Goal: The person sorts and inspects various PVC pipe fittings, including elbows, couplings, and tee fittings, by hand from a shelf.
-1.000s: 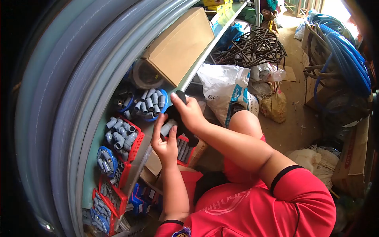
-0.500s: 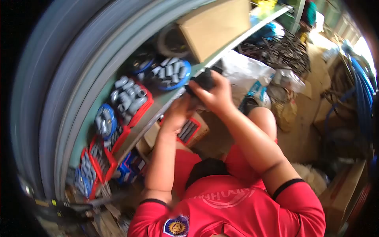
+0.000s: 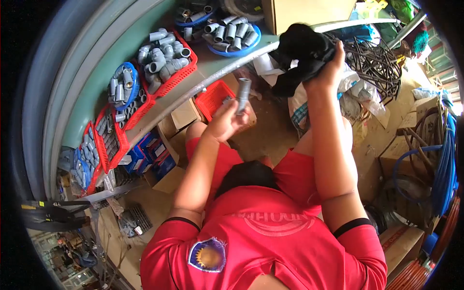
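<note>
My left hand is closed around the lower end of a grey plastic pipe fitting, which stands nearly upright from the fingers. At the right, my right hand grips a bunched black cloth whose lower flap hangs to the left. A red basket with grey pieces in it lies just beyond my left hand, below the shelf edge. A white sack is behind my right wrist.
Along the green shelf stand red baskets and blue-rimmed trays full of grey fittings. A cardboard box sits farther back. Coiled blue hose hangs at the right, and dark bent rods lie in a heap.
My hands, close together at the shelf edge before, are now apart. The right hand has moved right with the black cloth, and the grey fitting now shows in my left hand.
</note>
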`<state>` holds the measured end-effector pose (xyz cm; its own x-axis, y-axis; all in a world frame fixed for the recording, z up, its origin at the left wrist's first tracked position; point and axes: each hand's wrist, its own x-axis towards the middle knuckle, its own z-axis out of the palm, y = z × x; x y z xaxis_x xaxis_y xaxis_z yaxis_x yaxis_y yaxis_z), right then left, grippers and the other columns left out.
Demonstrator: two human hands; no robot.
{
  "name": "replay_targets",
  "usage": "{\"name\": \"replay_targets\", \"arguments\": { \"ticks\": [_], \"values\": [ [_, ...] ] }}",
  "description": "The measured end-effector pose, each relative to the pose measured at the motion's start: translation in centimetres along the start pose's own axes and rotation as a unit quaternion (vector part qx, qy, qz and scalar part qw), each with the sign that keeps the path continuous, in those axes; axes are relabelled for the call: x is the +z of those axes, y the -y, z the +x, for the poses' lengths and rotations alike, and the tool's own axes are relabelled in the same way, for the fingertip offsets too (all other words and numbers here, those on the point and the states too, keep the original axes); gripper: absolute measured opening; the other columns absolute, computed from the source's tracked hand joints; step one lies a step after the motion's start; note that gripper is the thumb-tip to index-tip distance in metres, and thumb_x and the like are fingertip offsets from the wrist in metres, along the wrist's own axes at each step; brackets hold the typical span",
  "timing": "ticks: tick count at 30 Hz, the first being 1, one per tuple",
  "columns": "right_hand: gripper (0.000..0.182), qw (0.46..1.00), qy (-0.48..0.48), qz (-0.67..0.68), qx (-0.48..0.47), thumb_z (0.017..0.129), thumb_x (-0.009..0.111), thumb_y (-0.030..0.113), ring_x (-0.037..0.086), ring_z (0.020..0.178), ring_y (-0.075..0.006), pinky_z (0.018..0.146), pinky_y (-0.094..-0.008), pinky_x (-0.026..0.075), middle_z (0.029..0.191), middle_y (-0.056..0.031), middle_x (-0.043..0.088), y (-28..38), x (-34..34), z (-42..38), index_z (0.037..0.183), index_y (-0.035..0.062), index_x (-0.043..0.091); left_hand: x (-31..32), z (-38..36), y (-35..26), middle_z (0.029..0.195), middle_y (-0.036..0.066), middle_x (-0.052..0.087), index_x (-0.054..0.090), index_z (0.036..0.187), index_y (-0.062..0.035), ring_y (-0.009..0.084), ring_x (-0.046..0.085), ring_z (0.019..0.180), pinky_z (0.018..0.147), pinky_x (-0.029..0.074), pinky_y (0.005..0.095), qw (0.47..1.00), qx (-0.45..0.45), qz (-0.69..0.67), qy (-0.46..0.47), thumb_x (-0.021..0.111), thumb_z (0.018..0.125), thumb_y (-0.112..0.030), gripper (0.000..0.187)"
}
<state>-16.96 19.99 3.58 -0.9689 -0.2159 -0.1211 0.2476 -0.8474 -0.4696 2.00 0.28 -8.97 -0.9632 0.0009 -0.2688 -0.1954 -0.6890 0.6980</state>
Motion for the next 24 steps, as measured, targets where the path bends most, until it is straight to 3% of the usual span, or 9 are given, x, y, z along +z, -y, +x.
{"name": "replay_targets", "arguments": {
  "ticks": [6, 10, 12, 13, 16, 18, 20, 22, 24],
  "values": [
    [0.050, 0.999, -0.009, 0.009, 0.048, 0.093, 0.052, 0.054, 0.067, 0.095, -0.0257, 0.084, -0.0435, 0.054, 0.104, -0.0093, 0.070, 0.8, -0.7, 0.4, 0.111, 0.0084, 0.064, -6.2, 0.4, -1.9, 0.105, 0.011, 0.065, 0.053, 0.128, -0.0054, 0.0206, 0.063, 0.089, 0.080, 0.051, 0.0345, 0.991, -0.005, 0.051, -0.125, 0.053, 0.102, -0.031, 0.036],
    [0.037, 0.991, 0.014, -0.120, 0.055, 0.090, 0.064, 0.043, 0.066, 0.087, -0.0193, 0.072, -0.0343, 0.052, 0.100, -0.0052, 0.069, 0.8, -0.8, 0.4, 0.106, 0.0097, 0.066, -3.9, 1.0, -2.5, 0.103, 0.009, 0.061, 0.052, 0.129, -0.0012, 0.0181, 0.057, 0.082, 0.075, 0.047, 0.0337, 0.999, 0.003, 0.017, -0.040, 0.053, 0.101, -0.029, 0.040],
    [0.054, 0.940, 0.020, -0.342, 0.000, 0.083, 0.069, 0.052, 0.065, 0.079, -0.0189, 0.067, -0.0336, 0.053, 0.093, -0.0085, 0.067, 0.4, 0.0, 0.5, 0.110, 0.0049, 0.064, -2.0, 1.2, -3.1, 0.099, 0.007, 0.059, 0.051, 0.129, 0.0007, 0.0164, 0.053, 0.076, 0.071, 0.045, 0.0325, 0.999, -0.007, -0.026, 0.041, 0.053, 0.101, -0.029, 0.041],
    [0.068, 0.880, -0.025, -0.474, -0.001, 0.077, 0.077, 0.052, 0.065, 0.084, -0.0195, 0.076, -0.0345, 0.054, 0.098, -0.0103, 0.067, 0.2, 0.5, 0.0, 0.114, -0.0030, 0.062, 0.0, 1.0, -3.2, 0.094, 0.005, 0.056, 0.050, 0.130, 0.0020, 0.0124, 0.047, 0.071, 0.066, 0.040, 0.0285, 0.999, 0.013, 0.005, 0.034, 0.054, 0.101, -0.034, 0.047],
    [0.064, 0.716, 0.326, -0.616, -0.045, 0.075, 0.083, 0.038, 0.063, 0.100, -0.0196, 0.089, -0.0361, 0.051, 0.109, -0.0112, 0.068, -0.3, 0.5, 0.1, 0.125, 0.0047, 0.061, 3.4, 0.4, -5.1, 0.092, 0.003, 0.055, 0.051, 0.129, 0.0017, 0.0090, 0.046, 0.069, 0.063, 0.039, 0.0239, 0.991, 0.027, 0.074, 0.110, 0.055, 0.100, -0.040, 0.051],
    [0.055, 0.727, 0.455, -0.510, -0.065, 0.079, 0.082, 0.023, 0.060, 0.104, -0.0155, 0.096, -0.0334, 0.046, 0.113, -0.0064, 0.067, -1.8, 0.9, -0.8, 0.126, 0.0041, 0.061, 4.7, 0.2, -6.5, 0.088, 0.002, 0.055, 0.052, 0.128, 0.0010, 0.0071, 0.044, 0.066, 0.060, 0.036, 0.0222, 0.981, 0.049, 0.161, 0.099, 0.058, 0.099, -0.042, 0.052],
    [0.045, 0.717, 0.447, -0.535, -0.024, 0.081, 0.081, 0.023, 0.062, 0.098, -0.0135, 0.091, -0.0330, 0.049, 0.107, -0.0079, 0.070, -2.2, 1.2, -0.9, 0.119, 0.0028, 0.066, 5.7, 0.1, -7.7, 0.087, 0.003, 0.055, 0.053, 0.127, 0.0014, 0.0081, 0.042, 0.063, 0.059, 0.035, 0.0251, 0.960, 0.079, 0.263, 0.063, 0.060, 0.097, -0.042, 0.054],
    [0.040, 0.712, 0.401, -0.577, -0.007, 0.081, 0.080, 0.025, 0.064, 0.092, -0.0131, 0.085, -0.0323, 0.051, 0.100, -0.0087, 0.072, -1.8, 2.2, -1.3, 0.113, 0.0025, 0.070, 6.2, 0.6, -8.6, 0.097, 0.008, 0.062, 0.055, 0.129, 0.0017, 0.0150, 0.054, 0.076, 0.070, 0.043, 0.0293, 0.849, 0.207, 0.485, 0.020, 0.066, 0.093, -0.028, 0.048],
    [0.044, 0.695, 0.316, -0.645, -0.028, 0.081, 0.079, 0.037, 0.066, 0.080, -0.0140, 0.076, -0.0322, 0.053, 0.087, -0.0101, 0.072, -2.7, 2.0, -0.9, 0.103, -0.0007, 0.072, 6.9, 0.8, -9.2, 0.107, 0.013, 0.069, 0.056, 0.130, 0.0020, 0.0220, 0.067, 0.089, 0.082, 0.052, 0.0334, 0.672, 0.314, 0.670, -0.023, 0.071, 0.089, -0.013, 0.047]
  ]
}}
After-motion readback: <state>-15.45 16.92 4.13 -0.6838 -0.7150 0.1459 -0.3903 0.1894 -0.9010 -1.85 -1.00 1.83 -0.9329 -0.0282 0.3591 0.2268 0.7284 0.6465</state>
